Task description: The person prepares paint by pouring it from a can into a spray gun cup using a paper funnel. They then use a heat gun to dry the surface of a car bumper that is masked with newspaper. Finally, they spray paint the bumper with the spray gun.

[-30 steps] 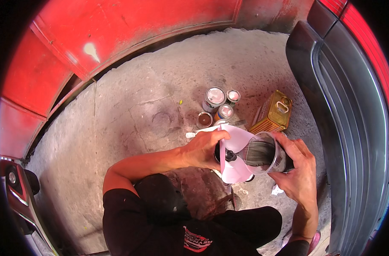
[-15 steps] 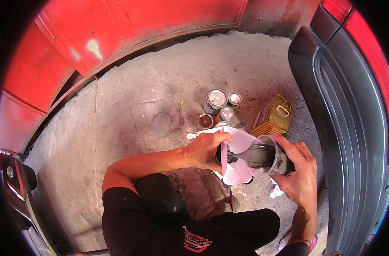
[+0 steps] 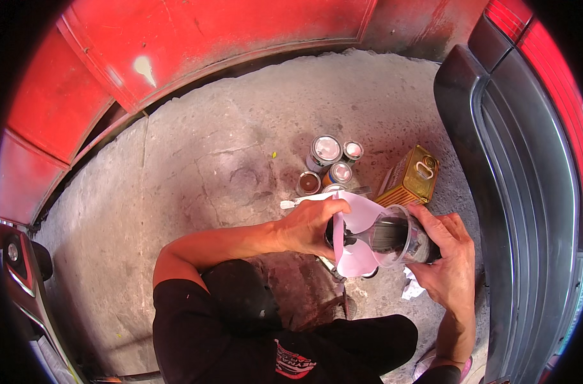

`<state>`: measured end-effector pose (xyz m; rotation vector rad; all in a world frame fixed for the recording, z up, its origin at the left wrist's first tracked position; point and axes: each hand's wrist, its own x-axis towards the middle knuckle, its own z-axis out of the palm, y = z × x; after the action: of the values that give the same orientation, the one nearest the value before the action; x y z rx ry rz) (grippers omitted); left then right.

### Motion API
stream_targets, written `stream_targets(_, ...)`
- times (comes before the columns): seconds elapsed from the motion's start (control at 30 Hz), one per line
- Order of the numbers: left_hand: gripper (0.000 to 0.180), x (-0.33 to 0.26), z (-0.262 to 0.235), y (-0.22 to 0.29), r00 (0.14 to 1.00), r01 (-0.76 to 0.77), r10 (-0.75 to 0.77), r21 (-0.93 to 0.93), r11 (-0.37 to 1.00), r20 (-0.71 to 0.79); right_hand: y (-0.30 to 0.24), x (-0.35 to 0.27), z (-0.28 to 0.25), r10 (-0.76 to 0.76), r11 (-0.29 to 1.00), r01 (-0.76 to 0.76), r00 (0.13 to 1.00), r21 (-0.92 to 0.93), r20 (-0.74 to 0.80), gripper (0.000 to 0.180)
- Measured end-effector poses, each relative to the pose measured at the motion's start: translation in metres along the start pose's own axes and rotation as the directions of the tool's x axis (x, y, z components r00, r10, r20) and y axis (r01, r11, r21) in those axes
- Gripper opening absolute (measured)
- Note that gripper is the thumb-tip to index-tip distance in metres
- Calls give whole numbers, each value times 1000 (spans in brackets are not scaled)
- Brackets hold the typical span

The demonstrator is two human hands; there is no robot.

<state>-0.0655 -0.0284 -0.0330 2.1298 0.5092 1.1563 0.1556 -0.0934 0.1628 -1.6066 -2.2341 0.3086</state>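
My left hand [image 3: 311, 225] pinches the edge of a pink paper funnel [image 3: 359, 261], thumb on its near-left rim. My right hand [image 3: 446, 246] is wrapped round a clear plastic cup [image 3: 407, 255] tipped to the left. Dark grey paint [image 3: 387, 233] runs over the cup's lip and down into the funnel, where a dark patch collects beside my left fingers. What lies under the funnel is mostly hidden; a dark rounded edge shows behind my left fingers.
Several paint cans [image 3: 325, 148] stand on the concrete floor [image 3: 195, 173] beyond my hands, beside a gold rectangular tin [image 3: 419, 174]. A white-tipped tool [image 3: 290, 204] lies near them. Crumpled paper [image 3: 413, 287] is below my right hand. A dark car bumper [image 3: 528, 192] curves along the right; red metal panels [image 3: 215, 38] rise behind.
Both hands hold almost the same positions. Paint keeps flowing from the tipped cup into the funnel, and its dark sheet inside the cup looks slightly narrower.
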Motion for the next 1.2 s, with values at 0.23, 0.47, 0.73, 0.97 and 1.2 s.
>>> stream_targets(0.23, 93, 2, -3, 3, 1000, -10, 10, 15, 1000, -3, -5, 3, -3, -12, 999, 13, 1000, -35, 21, 72)
stream_targets(0.47, 93, 1, -5, 4, 1000, 9, -9, 20, 1000, 17, -6, 7, 1, -90, 988, 93, 996, -125, 25, 75)
stream_targets(0.73, 97, 6, -8, 8, 999, -30, 30, 29, 999, 16, -17, 11, 2, -205, 946, 208, 978, -249, 40, 69)
stream_targets(0.97, 87, 4, -5, 4, 999, -26, 24, 76, 997, 27, -27, 13, 3, -324, 837, 312, 945, -449, 51, 59)
stream_targets(1.2, 84, 2, -8, 6, 1000, 11, -12, 52, 999, 18, -25, 16, -2, -327, 869, 302, 945, -393, 5, 63)
